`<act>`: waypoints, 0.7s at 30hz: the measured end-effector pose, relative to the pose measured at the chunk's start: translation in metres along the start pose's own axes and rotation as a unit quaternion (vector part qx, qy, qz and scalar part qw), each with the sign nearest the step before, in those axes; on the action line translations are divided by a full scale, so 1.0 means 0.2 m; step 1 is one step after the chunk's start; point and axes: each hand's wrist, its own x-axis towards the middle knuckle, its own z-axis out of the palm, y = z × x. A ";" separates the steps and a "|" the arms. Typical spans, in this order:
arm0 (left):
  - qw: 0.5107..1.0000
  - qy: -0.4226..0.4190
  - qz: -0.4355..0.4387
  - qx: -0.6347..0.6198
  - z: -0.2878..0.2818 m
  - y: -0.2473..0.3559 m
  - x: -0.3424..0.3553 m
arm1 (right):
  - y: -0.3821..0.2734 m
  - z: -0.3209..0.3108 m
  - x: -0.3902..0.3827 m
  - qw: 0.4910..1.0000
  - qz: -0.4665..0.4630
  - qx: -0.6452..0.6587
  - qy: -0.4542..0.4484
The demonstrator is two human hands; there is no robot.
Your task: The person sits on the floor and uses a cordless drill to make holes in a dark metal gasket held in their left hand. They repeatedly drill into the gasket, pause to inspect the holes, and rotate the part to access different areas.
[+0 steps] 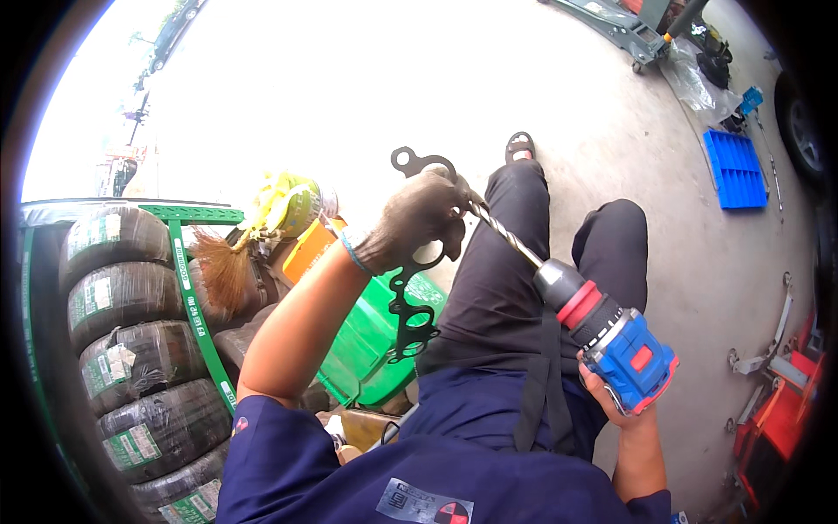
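The largest area is taken up by the pale concrete floor, spread over the upper and right parts of the frame. Dark trousers are seen at centre, one sandalled foot at the top. Wrapped tyres are stacked in a green rack at the left edge. A green bin is placed left of the lower centre. At right of centre, a blue and red drill is pointed toward the upper left. A flat black gasket with several holes is suspended upright left of centre, partly covered by the gloved left hand. A blue compartmented tray is set on the floor at upper right. The gasket is gripped by the left hand's curled fingers. The drill is supported from below by the right hand, its fingers closed around it, though mostly hidden. The smallest item, a fluted drill bit, is fitted in the chuck; its tip is held close by the glove, and whether they touch cannot be told.
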 end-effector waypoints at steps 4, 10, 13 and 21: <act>0.992 0.076 -0.048 -0.093 -0.01 0.13 0.01 | -0.04 -0.01 0.02 0.998 0.062 0.015 -0.012; 0.962 0.071 -0.044 -0.259 0.02 0.08 -0.02 | -0.14 0.01 0.11 0.964 0.171 0.202 0.006; 0.856 0.087 -0.187 -0.474 0.01 0.14 0.00 | -0.19 0.04 0.18 0.998 -0.040 0.017 0.053; 0.881 0.099 -0.226 -0.404 0.02 0.13 -0.03 | -0.23 0.17 0.17 0.998 -0.006 0.064 0.023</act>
